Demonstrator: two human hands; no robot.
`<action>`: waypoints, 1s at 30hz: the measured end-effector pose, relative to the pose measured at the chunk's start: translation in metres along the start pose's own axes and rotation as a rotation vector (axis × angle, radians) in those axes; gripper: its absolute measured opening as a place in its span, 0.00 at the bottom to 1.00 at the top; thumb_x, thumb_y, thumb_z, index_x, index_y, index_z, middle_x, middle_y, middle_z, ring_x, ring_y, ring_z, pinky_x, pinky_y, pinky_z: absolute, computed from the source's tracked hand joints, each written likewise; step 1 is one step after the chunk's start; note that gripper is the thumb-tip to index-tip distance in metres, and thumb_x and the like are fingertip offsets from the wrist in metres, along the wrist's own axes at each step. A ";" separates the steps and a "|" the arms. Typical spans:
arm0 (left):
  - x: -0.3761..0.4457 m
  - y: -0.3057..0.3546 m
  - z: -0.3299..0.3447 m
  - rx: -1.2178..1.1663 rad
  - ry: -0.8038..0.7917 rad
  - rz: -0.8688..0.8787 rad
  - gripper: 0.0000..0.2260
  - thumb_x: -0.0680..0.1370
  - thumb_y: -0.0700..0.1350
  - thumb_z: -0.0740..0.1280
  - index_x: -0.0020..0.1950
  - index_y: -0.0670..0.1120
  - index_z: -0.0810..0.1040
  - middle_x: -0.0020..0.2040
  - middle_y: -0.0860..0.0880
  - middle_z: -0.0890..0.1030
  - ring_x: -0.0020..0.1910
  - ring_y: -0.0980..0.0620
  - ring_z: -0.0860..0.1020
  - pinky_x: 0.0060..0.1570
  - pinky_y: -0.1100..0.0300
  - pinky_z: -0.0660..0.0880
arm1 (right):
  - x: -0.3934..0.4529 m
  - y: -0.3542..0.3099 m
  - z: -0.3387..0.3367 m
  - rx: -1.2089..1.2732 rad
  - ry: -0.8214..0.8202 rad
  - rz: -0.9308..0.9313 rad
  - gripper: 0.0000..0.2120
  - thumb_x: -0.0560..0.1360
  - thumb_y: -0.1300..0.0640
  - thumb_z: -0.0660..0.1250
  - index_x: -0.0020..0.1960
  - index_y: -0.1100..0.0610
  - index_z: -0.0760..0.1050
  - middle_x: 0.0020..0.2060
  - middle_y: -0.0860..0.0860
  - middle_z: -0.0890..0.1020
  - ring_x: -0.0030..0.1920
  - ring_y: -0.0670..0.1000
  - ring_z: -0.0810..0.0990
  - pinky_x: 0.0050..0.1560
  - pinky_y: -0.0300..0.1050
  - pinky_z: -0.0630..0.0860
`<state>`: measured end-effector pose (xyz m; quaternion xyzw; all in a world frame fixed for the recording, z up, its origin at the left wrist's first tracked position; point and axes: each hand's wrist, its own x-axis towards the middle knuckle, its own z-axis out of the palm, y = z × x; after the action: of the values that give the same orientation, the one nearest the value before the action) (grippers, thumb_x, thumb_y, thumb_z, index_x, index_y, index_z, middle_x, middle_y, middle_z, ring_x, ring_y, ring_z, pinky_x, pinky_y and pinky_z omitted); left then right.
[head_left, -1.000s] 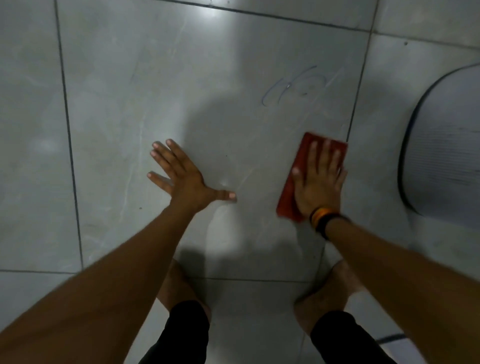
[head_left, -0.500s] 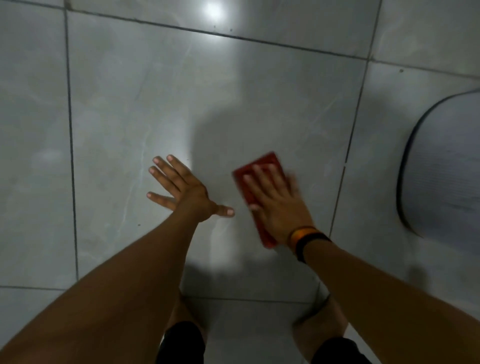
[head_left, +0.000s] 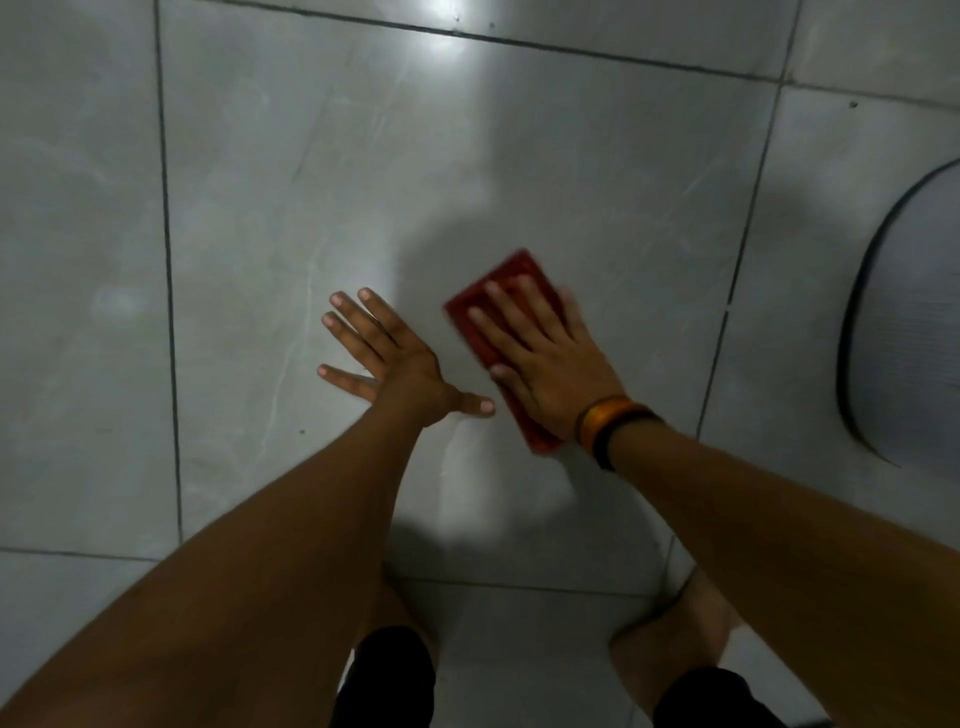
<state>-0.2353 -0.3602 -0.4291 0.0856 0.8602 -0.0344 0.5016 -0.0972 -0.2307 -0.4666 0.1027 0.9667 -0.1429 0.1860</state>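
Note:
A red folded cloth (head_left: 511, 280) lies flat on the grey tiled floor (head_left: 311, 171). My right hand (head_left: 540, 358) presses on it with straight, spread fingers and covers most of it; orange and black bands circle that wrist. To the left of the cloth, my left hand (head_left: 387, 353) rests flat on the tile, fingers splayed, thumb pointing toward the cloth. Neither hand holds anything.
A grey ribbed mat with a dark rim (head_left: 914, 322) lies at the right edge. Dark grout lines cross the floor on the left, at the top and on the right. My knees in black shorts are at the bottom of the view.
My right hand slid the red cloth left over the tile, from by the right grout line to near my left hand. A scribble mark seen on the tile earlier no longer shows. My left hand stayed planted.

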 end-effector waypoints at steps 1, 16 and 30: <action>-0.001 -0.002 0.001 -0.014 0.008 0.019 0.85 0.49 0.70 0.83 0.76 0.40 0.19 0.77 0.36 0.20 0.77 0.32 0.22 0.73 0.21 0.36 | -0.027 0.006 0.007 0.068 0.002 0.187 0.31 0.84 0.42 0.50 0.83 0.46 0.43 0.83 0.53 0.49 0.83 0.60 0.44 0.80 0.66 0.40; -0.003 -0.006 -0.002 0.011 0.013 0.036 0.86 0.48 0.74 0.81 0.76 0.42 0.18 0.76 0.38 0.18 0.76 0.35 0.20 0.72 0.21 0.34 | 0.031 -0.011 -0.018 0.370 0.161 0.615 0.30 0.84 0.45 0.50 0.83 0.48 0.44 0.83 0.51 0.44 0.83 0.59 0.41 0.79 0.64 0.39; -0.066 -0.047 -0.012 -0.114 0.190 0.442 0.46 0.73 0.48 0.79 0.84 0.43 0.57 0.82 0.40 0.67 0.80 0.39 0.66 0.78 0.40 0.66 | -0.069 -0.005 -0.035 0.474 -0.091 0.835 0.20 0.76 0.57 0.68 0.67 0.59 0.71 0.62 0.60 0.78 0.63 0.61 0.77 0.62 0.53 0.72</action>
<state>-0.2225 -0.4122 -0.3671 0.2460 0.8644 0.1331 0.4179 -0.0470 -0.2343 -0.4077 0.5154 0.7744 -0.2767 0.2411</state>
